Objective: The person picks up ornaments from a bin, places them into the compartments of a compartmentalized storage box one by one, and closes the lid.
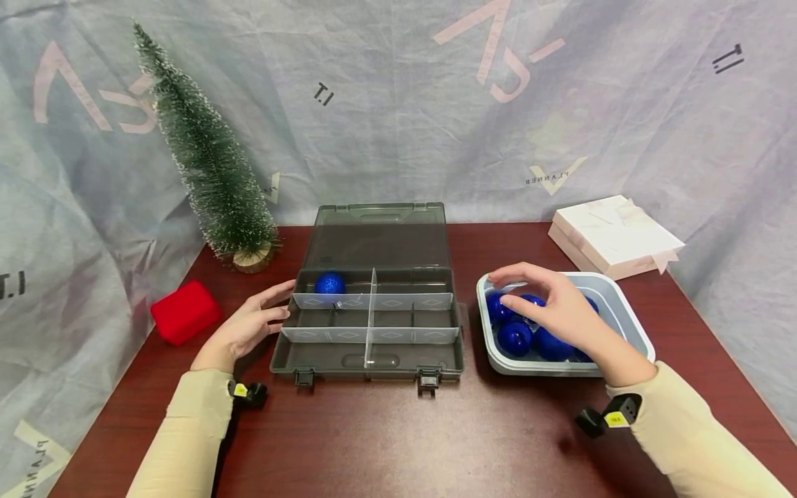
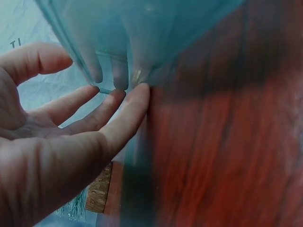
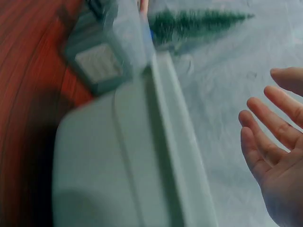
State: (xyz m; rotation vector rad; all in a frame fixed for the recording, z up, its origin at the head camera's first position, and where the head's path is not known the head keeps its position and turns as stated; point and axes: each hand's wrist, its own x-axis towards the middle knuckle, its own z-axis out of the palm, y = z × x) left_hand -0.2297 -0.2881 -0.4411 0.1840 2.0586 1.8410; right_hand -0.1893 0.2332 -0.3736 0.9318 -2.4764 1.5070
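Observation:
A grey see-through compartment box (image 1: 411, 360) lies with its lid (image 1: 380, 236) folded back; clear dividers split it into several sections. One glittery blue ball (image 1: 329, 283) sits in the back left section. My left hand (image 1: 252, 321) is at the box's left side, and in the left wrist view its fingertips (image 2: 139, 90) meet the wall. To the right, my right hand (image 1: 563, 311) hovers over a pale plastic basin (image 1: 629, 315), fingers loosely bent and nothing in them. Several blue balls (image 1: 515, 338) lie in the basin, partly hidden beneath the hand.
A small frosted Christmas tree (image 1: 208, 152) on a wooden base stands at the back left. A red box (image 1: 185, 312) lies left of my left hand. Behind the basin is a white gift box (image 1: 616, 232) with a ribbon. Patterned cloth (image 1: 386, 104) hangs behind the dark red table (image 1: 367, 443).

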